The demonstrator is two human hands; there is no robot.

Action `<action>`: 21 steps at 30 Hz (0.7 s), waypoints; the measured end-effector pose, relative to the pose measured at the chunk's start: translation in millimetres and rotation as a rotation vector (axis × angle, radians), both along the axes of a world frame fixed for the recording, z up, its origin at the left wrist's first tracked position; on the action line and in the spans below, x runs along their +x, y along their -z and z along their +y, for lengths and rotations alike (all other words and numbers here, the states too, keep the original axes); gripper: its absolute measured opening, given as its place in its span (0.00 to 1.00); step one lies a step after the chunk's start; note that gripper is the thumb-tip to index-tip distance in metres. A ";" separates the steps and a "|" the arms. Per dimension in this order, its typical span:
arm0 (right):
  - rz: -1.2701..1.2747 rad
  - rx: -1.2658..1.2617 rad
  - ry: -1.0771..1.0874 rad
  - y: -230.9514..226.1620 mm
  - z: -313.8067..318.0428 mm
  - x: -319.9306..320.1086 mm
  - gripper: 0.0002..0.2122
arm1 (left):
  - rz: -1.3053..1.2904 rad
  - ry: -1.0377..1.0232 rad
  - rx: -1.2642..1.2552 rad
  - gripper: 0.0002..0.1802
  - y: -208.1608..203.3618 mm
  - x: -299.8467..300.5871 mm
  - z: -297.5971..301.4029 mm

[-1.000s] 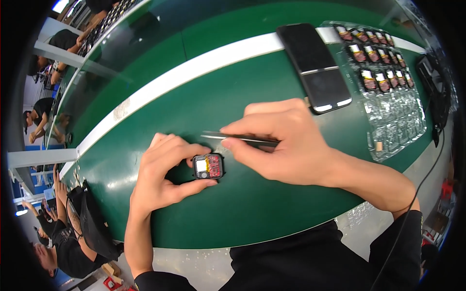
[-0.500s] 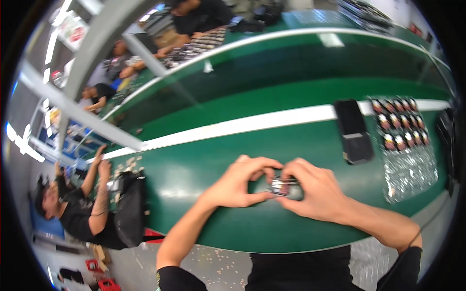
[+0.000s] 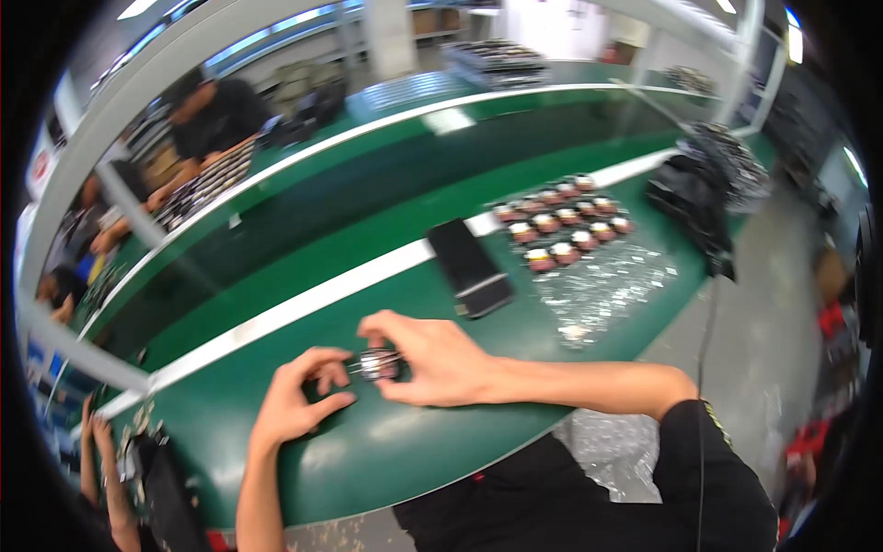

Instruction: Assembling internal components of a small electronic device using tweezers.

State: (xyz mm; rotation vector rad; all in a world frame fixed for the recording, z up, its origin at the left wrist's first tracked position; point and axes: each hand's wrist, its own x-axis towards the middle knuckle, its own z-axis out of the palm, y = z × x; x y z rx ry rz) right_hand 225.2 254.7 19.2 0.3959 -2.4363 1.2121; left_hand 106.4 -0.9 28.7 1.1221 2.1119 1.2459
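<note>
Between the thumb and fingers of my right hand (image 3: 437, 362) is a small roundish part (image 3: 377, 364), dark with a shiny silvery and reddish face. It is held just above the green tabletop, and blur hides its exact kind. My left hand (image 3: 303, 391) is close to its left side, thumb and fingers spread in a curve with a gap between. Beyond my right hand stands a clear plastic blister tray (image 3: 602, 285). Its far rows hold several small pinkish-brown parts (image 3: 563, 252) with white or yellowish tops; the near pockets show only shiny plastic.
A black phone-like slab (image 3: 467, 267) lies left of the tray. Black plastic bags (image 3: 694, 202) sit at the table's right end, where a thin cable (image 3: 706, 331) hangs. A white rail (image 3: 303, 302) runs behind the work area. Co-workers sit at left and across the bench.
My view has swung to the right, bringing the tray and bags toward the middle. My left hand has let go of the small part and opened slightly; my right hand keeps it.
</note>
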 end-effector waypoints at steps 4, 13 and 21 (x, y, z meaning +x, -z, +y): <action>0.055 0.022 0.148 -30.6 40.2 23.4 0.29 | 0.086 -0.038 -0.020 0.30 6.5 1.4 3.3; 0.073 0.110 0.940 -36.9 236.6 120.0 0.33 | 0.175 -0.014 -0.007 0.26 4.1 9.7 12.0; -0.179 0.239 1.272 -16.8 289.2 180.3 0.33 | 0.204 -0.011 -0.018 0.22 2.1 8.0 13.8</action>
